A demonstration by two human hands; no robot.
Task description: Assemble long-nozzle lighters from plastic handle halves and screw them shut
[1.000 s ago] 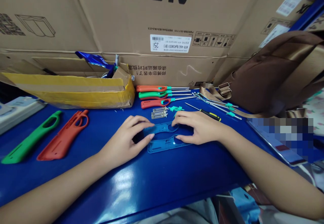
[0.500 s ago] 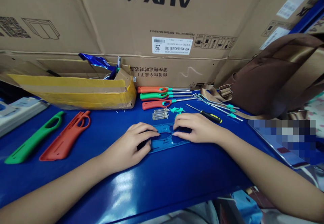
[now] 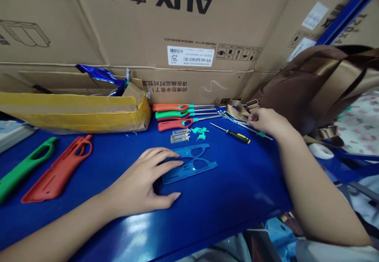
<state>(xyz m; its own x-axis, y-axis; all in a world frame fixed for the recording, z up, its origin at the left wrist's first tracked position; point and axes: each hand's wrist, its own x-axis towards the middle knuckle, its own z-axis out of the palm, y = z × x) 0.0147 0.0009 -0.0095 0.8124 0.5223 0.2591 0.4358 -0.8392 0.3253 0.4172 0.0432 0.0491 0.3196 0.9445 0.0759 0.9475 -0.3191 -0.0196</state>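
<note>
Blue bench [image 3: 231, 199], AUX carton [image 3: 118, 41] behind. Your left hand [image 3: 145, 181] is open, fingers [image 3: 167, 168] spread over the left ends of two blue lighter-shell halves [image 3: 177, 174] lying side by side. Your right hand [image 3: 271, 123] curls at the metal lighter tubes [image 3: 243, 124]; can't tell if gripping.

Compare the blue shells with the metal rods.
The blue shells are broad and flattish; the metal rods are thin and silvery. The blue shells lie side by side, partly under the left hand; the metal rods lie bunched at the right hand. Both sit on the blue table.
</note>
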